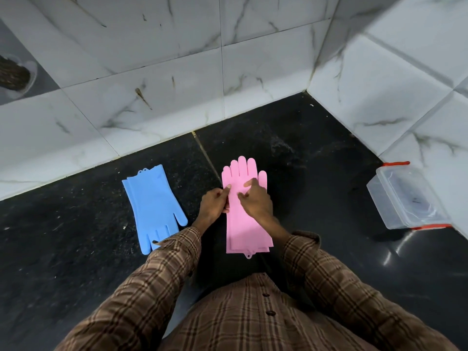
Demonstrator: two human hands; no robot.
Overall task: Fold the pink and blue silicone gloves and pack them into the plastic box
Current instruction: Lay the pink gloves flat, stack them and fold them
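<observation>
The pink gloves (244, 225) lie stacked flat on the black counter, fingers pointing away from me toward the wall. My left hand (214, 205) pinches the stack's left edge near the palm. My right hand (255, 200) rests on top of the palm area with fingers spread. The blue gloves (153, 207) lie flat to the left, cuffs toward the wall and fingers toward me, partly under my left sleeve. The clear plastic box (405, 198) with red clips stands open at the right, against the side wall.
White marble-patterned tile walls (177, 72) close the back and right of the black counter (316, 160). A round container with dark contents (15, 74) sits at the far left edge.
</observation>
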